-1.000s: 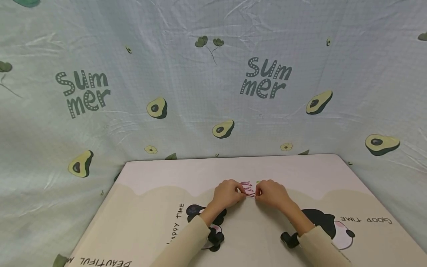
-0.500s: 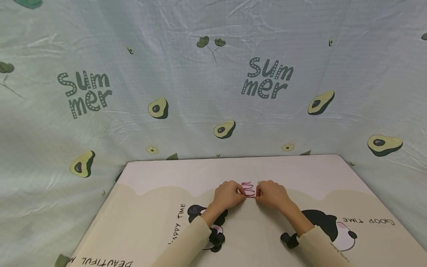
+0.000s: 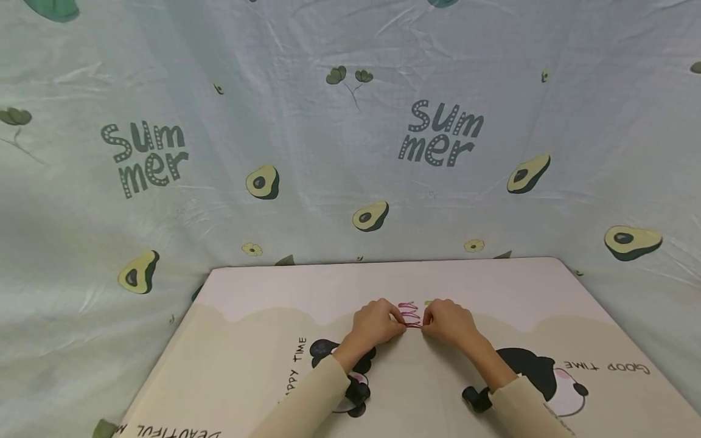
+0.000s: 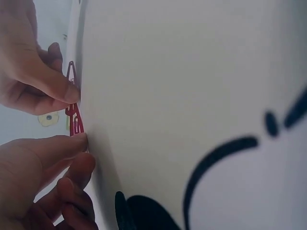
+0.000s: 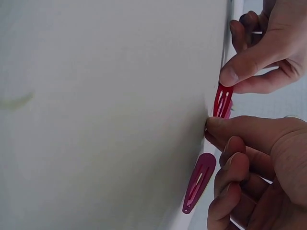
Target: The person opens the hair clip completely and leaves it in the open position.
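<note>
A red snap hair clip (image 5: pixel 223 101) is pinched between both hands, low over the table. My left hand (image 3: pixel 376 321) grips one end with thumb and finger, and my right hand (image 3: pixel 450 322) pinches the other end. Beyond the fingers, pink hair clips (image 3: pixel 409 315) lie on the table, arranged in a column. In the right wrist view, a purple hair clip (image 5: pixel 199 183) lies beside my right hand, apart from the red one. Part of the red clip's ends is hidden under the fingertips.
The table (image 3: pixel 306 280) has a pink and beige cover with printed panda figures and lettering. A small green item (image 3: pixel 428 302) shows partly behind the right hand. A pale curtain (image 3: pixel 306 121) with avocado prints stands behind the table.
The view has shifted slightly, so the scene sits a little lower and further right. Both hands keep their hold on the red hair clip, with almost no movement.
</note>
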A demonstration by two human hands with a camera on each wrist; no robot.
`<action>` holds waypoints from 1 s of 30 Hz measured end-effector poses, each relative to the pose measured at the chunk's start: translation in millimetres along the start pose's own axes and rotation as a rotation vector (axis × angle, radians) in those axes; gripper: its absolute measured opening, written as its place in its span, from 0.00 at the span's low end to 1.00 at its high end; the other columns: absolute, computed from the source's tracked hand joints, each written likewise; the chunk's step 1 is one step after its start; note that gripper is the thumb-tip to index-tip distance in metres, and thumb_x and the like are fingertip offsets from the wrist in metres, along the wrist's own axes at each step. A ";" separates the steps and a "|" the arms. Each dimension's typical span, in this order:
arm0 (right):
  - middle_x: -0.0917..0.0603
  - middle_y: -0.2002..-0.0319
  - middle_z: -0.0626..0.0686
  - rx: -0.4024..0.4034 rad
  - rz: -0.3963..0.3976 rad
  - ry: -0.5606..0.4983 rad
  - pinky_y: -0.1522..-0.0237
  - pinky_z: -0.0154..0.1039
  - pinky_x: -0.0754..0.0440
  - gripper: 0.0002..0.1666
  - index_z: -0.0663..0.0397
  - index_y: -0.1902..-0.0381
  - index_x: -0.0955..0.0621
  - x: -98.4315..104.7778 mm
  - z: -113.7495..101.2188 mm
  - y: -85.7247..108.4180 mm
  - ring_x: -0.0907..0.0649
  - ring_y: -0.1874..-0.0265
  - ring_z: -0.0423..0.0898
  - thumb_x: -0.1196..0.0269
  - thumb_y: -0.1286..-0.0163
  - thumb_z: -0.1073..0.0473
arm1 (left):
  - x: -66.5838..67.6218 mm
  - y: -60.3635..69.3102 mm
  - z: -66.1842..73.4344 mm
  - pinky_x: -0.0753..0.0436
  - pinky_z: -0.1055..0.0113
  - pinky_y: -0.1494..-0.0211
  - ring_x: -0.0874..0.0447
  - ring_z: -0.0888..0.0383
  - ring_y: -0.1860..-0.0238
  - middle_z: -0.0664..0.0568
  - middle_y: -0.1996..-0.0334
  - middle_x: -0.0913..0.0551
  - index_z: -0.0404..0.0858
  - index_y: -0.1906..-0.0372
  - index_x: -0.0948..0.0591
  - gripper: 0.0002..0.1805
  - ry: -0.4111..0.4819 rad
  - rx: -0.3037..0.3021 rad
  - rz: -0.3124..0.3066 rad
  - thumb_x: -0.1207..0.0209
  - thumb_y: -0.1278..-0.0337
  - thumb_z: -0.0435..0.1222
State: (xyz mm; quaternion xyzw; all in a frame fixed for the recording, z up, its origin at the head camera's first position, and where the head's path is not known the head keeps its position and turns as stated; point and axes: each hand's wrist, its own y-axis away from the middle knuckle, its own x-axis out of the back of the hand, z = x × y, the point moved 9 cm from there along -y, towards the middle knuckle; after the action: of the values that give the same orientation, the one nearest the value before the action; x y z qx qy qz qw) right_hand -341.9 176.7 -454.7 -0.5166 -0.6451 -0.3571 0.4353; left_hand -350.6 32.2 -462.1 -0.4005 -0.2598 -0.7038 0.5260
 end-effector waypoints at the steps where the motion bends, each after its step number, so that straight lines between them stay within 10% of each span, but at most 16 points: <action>1: 0.17 0.77 0.46 -0.002 0.001 0.000 0.75 0.41 0.28 0.05 0.48 0.75 0.12 -0.4 0.8 0.0 0.23 0.76 0.44 0.26 0.41 0.60 | -0.1 0.1 0.5 0.33 0.68 0.76 0.26 0.63 0.75 0.56 0.67 0.09 0.50 0.69 0.07 0.03 -0.008 0.003 -0.002 0.27 0.47 0.43; 30: 0.18 0.76 0.47 -0.042 0.004 -0.010 0.75 0.41 0.28 0.05 0.50 0.74 0.13 -0.2 5.9 2.3 0.24 0.76 0.45 0.26 0.41 0.59 | 0.1 2.0 3.7 0.34 0.66 0.79 0.28 0.61 0.80 0.62 0.82 0.20 0.51 0.69 0.08 0.02 -0.003 -0.008 0.006 0.30 0.46 0.41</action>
State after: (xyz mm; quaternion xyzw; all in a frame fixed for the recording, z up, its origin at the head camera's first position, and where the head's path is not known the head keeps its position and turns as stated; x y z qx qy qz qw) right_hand -340.8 182.5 -457.0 -0.5289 -0.6386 -0.3670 0.4216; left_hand -347.7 34.5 -460.1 -0.4042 -0.2567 -0.7028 0.5261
